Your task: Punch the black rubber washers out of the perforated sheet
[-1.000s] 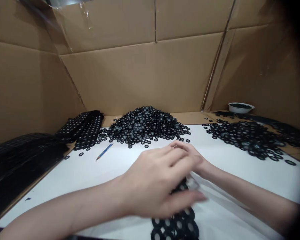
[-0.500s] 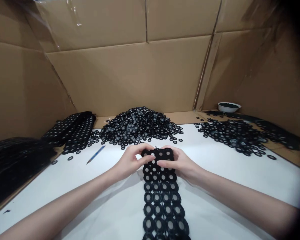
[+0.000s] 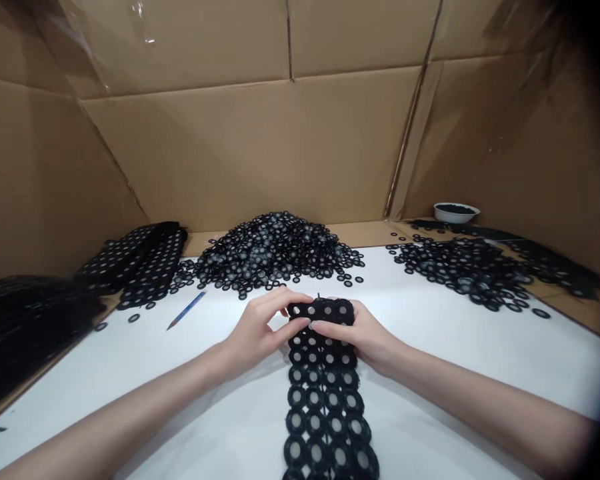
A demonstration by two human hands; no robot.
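Pinched the black ring strip [image 3: 333, 400] at its far end, nearly closed grip of left hand [image 3: 255, 330] and right hand [image 3: 375, 337], best done evenly, keeping rows square.

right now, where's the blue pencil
In the head view, the blue pencil lies on the white tabletop, left of the left hand, just in front of the big ring pile's left end.
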